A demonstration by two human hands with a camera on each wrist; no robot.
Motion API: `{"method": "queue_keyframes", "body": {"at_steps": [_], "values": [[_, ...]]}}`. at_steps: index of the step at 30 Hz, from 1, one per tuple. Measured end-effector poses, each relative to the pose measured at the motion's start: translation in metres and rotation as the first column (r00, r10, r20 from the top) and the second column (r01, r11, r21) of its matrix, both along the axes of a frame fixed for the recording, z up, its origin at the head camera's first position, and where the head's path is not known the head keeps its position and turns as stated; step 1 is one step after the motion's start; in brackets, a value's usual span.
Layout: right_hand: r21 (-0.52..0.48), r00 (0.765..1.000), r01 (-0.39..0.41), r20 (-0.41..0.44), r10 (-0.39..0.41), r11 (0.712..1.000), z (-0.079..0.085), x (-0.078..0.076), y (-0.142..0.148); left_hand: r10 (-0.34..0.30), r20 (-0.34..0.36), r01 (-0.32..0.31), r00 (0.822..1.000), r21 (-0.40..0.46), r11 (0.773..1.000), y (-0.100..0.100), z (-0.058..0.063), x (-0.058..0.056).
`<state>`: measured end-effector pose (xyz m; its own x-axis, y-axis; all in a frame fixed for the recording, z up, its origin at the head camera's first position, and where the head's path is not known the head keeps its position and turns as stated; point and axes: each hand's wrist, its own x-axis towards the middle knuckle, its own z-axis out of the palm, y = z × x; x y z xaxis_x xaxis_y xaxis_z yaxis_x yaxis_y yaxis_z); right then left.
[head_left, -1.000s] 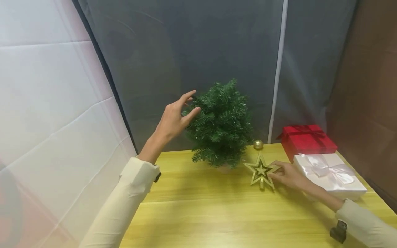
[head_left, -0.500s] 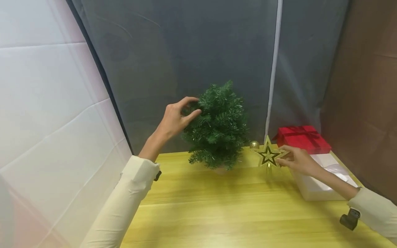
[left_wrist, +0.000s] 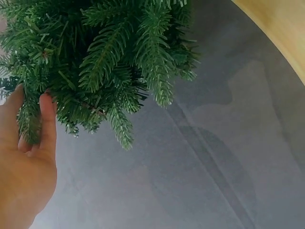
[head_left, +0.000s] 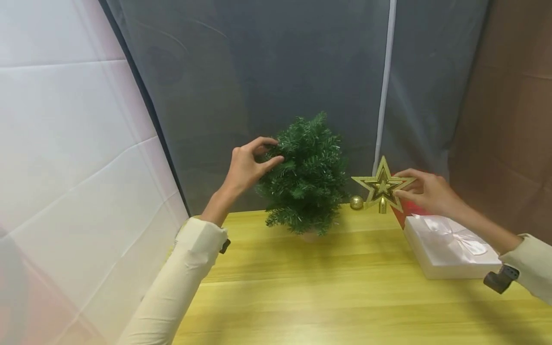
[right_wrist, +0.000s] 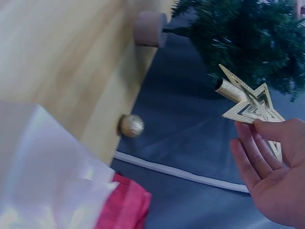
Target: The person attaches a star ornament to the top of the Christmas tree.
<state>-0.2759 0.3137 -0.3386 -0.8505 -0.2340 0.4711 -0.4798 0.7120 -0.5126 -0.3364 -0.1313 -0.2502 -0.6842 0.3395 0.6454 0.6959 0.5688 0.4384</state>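
A small artificial Christmas tree (head_left: 306,177) stands on the table in the head view. My left hand (head_left: 247,165) is at its upper left side, with fingers and thumb curved round a branch. In the left wrist view, the branch tip lies between thumb and fingers of that hand (left_wrist: 28,162). My right hand (head_left: 431,191) pinches a gold star tree topper (head_left: 382,182) by one of its points, raised to the right of the tree. The topper's hollow stem points down in the head view. In the right wrist view, the star (right_wrist: 255,102) appears before the branches.
A gold bauble (head_left: 356,202) sits at the table's back edge, right of the tree. A white gift box (head_left: 448,249) with a satin bow and a partly hidden red gift box (right_wrist: 126,205) are at the right. Dark cloth hangs behind the yellow wood-grain table (head_left: 302,297).
My right hand has lifted the star topper up and to the right, from low beside the tree to over the red box. The left hand's fingers have closed in on the branch.
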Motion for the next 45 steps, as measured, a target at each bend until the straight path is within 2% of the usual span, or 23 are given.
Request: {"method": "queue_keyframes", "body": {"at_steps": [7, 12, 29, 45], "values": [[-0.031, 0.999, 0.023, -0.028, -0.024, 0.999, 0.037, 0.004, -0.004, -0.009, 0.011, 0.009, 1.000, 0.026, 1.000, -0.001, -0.001, -0.001], [-0.045, 0.998, 0.055, -0.034, -0.057, 0.997, 0.055, 0.008, -0.010, -0.025, 0.015, 0.024, 1.000, 0.027, 0.999, -0.002, -0.002, -0.002], [-0.030, 0.988, 0.048, -0.142, -0.052, 0.998, 0.102, 0.004, -0.028, -0.043, 0.020, 0.042, 0.999, 0.051, 0.998, -0.004, -0.005, -0.003], [-0.088, 0.988, 0.046, -0.144, -0.059, 0.995, 0.136, -0.005, -0.046, -0.066, 0.038, 0.063, 0.997, 0.086, 0.994, 0.000, -0.004, -0.002]]}}
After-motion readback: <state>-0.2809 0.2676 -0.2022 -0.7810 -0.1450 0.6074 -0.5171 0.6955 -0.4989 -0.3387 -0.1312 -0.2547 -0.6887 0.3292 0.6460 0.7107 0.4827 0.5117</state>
